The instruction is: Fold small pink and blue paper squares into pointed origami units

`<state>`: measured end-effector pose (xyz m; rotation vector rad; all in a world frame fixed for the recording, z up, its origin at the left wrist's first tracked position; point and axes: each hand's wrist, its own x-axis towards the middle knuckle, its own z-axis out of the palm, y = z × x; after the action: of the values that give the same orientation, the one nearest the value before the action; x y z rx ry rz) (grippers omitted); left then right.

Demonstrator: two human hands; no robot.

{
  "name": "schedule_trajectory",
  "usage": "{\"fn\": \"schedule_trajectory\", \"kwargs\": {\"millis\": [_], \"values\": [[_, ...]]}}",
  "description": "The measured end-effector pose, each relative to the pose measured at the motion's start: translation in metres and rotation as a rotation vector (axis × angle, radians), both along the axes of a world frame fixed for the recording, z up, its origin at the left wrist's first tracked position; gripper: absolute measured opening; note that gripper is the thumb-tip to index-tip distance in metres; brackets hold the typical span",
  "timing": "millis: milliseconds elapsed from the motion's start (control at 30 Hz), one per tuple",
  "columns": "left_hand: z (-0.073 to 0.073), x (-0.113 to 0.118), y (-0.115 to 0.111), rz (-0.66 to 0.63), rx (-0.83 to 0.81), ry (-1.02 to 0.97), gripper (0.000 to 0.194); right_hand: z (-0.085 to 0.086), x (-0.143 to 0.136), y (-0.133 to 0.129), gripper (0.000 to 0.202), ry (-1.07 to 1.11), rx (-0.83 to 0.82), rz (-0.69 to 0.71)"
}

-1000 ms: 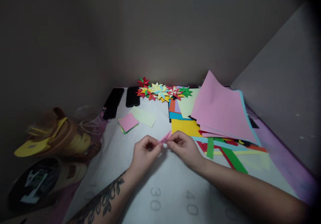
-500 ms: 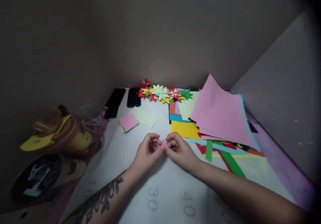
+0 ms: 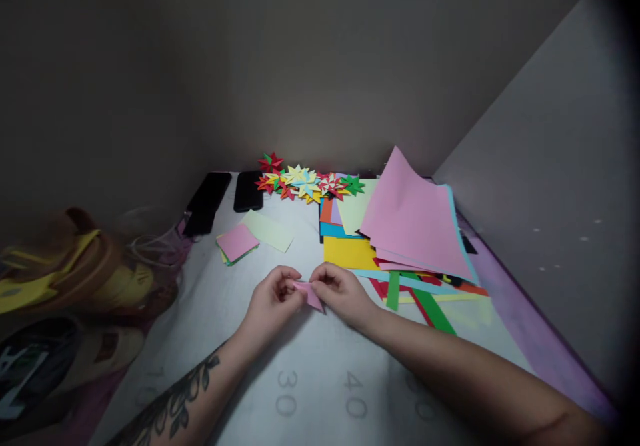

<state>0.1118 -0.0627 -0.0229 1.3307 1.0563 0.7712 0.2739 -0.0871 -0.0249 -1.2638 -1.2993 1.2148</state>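
Along the back of the tabletop (image 3: 225,293), before the wall (image 3: 310,73): stars (image 3: 303,181). Left of them, side by side: phone (image 3: 249,191), then device (image 3: 209,193). In front of these: stack of squares (image 3: 239,241), with slip (image 3: 273,233) just behind and right. At right: overlapping sheets (image 3: 415,226), with strips (image 3: 433,309) before and partly under them. Between left hand (image 3: 277,303) and right hand (image 3: 345,297), nearer than the squares: paper piece (image 3: 311,295). Beyond the tabletop's left edge: cable (image 3: 160,241).

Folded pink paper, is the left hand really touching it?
Touching. The head view shows the left hand pinching one end of the folded pink paper between thumb and fingers.
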Motion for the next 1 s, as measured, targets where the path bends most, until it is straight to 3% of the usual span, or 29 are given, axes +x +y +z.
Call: {"fn": "schedule_trajectory", "kwargs": {"millis": [233,533,633,700,867,1000], "values": [[0.002,0.003,-0.005,-0.090,0.061,0.024,0.015,0.008,-0.002,-0.002,0.017,-0.219,0.050,0.076],[0.014,-0.004,0.005,0.229,-0.038,-0.145,0.031,0.003,0.002,-0.001,0.015,-0.242,0.079,0.065],[0.012,-0.008,0.012,0.305,-0.056,-0.189,0.032,0.001,0.004,0.000,0.016,-0.231,0.091,-0.004],[0.010,-0.008,0.013,0.325,-0.060,-0.189,0.029,0.001,0.004,-0.001,0.007,-0.274,0.191,-0.074],[0.008,-0.003,0.008,0.238,-0.088,-0.118,0.024,-0.003,-0.001,-0.003,0.041,-0.379,0.501,-0.002],[0.010,0.000,0.005,0.137,-0.061,-0.037,0.020,-0.009,-0.001,-0.003,0.038,-0.301,0.359,-0.040]]}}
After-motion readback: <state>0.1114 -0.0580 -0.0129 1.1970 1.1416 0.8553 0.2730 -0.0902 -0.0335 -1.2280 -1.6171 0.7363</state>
